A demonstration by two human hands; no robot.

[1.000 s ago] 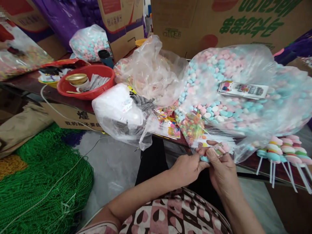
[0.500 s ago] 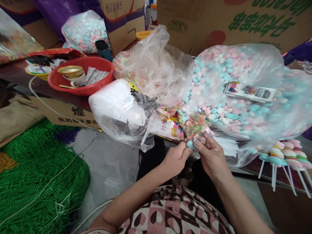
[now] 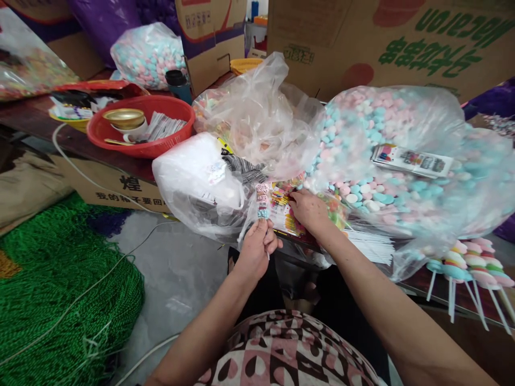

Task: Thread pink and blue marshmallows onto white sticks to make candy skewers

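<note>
In front of my body, my left hand (image 3: 257,247) is closed round the lower part of a wrapped marshmallow stick (image 3: 263,199). Its clear wrapper has pink print, pale blue shows at the bottom, and a bit of white stick pokes out under the fist. My right hand (image 3: 313,213) reaches over the table edge, fingertips bunched together at thin yellow twist ties (image 3: 287,196). Whatever is between those fingertips is too small to make out. Beneath the ties lie flat printed packets (image 3: 278,217). Partly behind my right hand sits a clear bag of colourful gummy sweets (image 3: 337,210).
Big bags of pink and blue marshmallows (image 3: 418,198) fill the right side, with a packet stack (image 3: 412,161) on top. White sticks (image 3: 372,244) and marshmallow skewers (image 3: 456,262) lie along the edge. A red basin (image 3: 140,147) stands left, green netting (image 3: 80,289) below.
My hands were together at the wrapped stick and have moved apart. My left hand shifted left with it, while my right hand let go and moved up to the yellow ties.
</note>
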